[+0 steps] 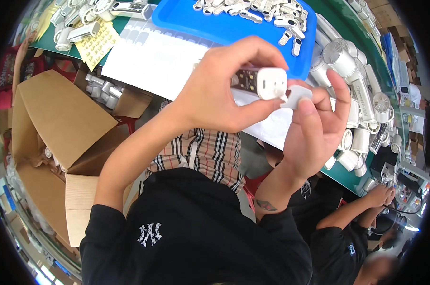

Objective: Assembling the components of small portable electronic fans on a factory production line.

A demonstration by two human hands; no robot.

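Observation:
My left hand [215,90] is closed around a small white plastic housing [272,83] with a dark patterned side, its white end face turned to the right. A short white tab juts from the lower corner of that end, near my left thumb. Between thumb and fingers, my right hand [319,126] pinches a thin, pale grey rounded piece [298,97] close beside this end. Whether the piece touches the tab I cannot tell. Both hands are raised over a white sheet [151,69] on the table.
A blue tray [177,16] holds many small white parts at the back. White fan bodies [338,57] crowd the green table on the right. More white parts and a yellow sticker sheet [101,45] lie back left. An open cardboard box [58,118] stands left; another person's hands [379,195] work at lower right.

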